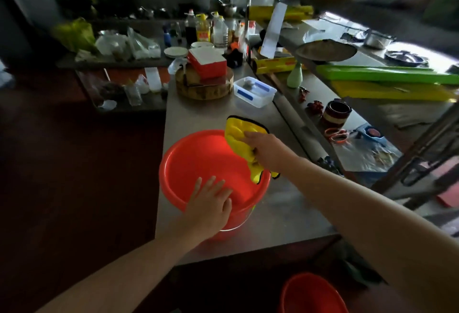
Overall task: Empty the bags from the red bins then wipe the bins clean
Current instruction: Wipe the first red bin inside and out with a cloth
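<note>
A red bin [198, 161] stands on the steel counter [280, 213] near its front edge, and I see no bag inside it. My left hand [211, 203] rests flat over the bin's near rim with the fingers spread. My right hand [265, 148] grips a yellow cloth [239, 139] with a dark border at the bin's far right rim; the cloth hangs over the rim, partly inside the bin. A second red bin [310, 293] stands on the floor at the bottom right, only partly in view.
Behind the bin are a clear plastic box [255, 91] with blue clips, a round wooden block [203, 86] with a red box on it, and several bottles [211, 29]. A metal shelf rack [372, 104] with rolls, a jar and scissors runs along the right.
</note>
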Demonstrator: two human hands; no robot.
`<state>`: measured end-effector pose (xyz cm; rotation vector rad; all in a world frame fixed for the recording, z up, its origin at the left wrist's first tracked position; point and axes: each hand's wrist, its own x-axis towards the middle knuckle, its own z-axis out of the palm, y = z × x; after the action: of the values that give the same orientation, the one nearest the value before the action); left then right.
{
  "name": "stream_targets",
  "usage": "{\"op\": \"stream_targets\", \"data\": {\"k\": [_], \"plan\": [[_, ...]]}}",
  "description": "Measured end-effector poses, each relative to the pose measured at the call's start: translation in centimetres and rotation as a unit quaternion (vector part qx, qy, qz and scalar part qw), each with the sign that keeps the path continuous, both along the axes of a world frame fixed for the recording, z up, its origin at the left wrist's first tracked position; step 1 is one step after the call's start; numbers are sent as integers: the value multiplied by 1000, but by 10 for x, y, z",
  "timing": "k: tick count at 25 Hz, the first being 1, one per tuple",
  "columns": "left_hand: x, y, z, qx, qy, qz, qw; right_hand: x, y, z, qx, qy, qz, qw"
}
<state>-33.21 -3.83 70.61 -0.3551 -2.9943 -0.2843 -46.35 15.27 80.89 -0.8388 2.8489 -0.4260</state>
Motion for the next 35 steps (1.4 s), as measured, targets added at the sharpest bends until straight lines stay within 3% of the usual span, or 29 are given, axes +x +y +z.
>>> {"op": "stream_targets", "data": {"k": [5,8,15,20,25,28,32,35], "plan": [[29,34,-9,-19,-65,27,997,34,46,-8,-76,34,-27,996],[28,42,-15,5,-95,44,994,56,66,-16,-54,51,-55,996],[17,41,-19,27,-86,78,993,109,91,-44,-71,47,-124,989],[-19,16,26,138,-2,148,979,118,79,-53,-67,64,-97,991],[-40,-25,33,269,-51,200,941,114,41,-66,-44,140,0,989],[-37,-43,19,313,-71,181,930,102,21,-80,-16,113,11,993],[-41,-65,7,301,-54,127,943,98,-7,-100,-9,82,9,997],[-40,-81,-6,237,-51,106,964,92,-22,-109,2,75,13,997]]}}
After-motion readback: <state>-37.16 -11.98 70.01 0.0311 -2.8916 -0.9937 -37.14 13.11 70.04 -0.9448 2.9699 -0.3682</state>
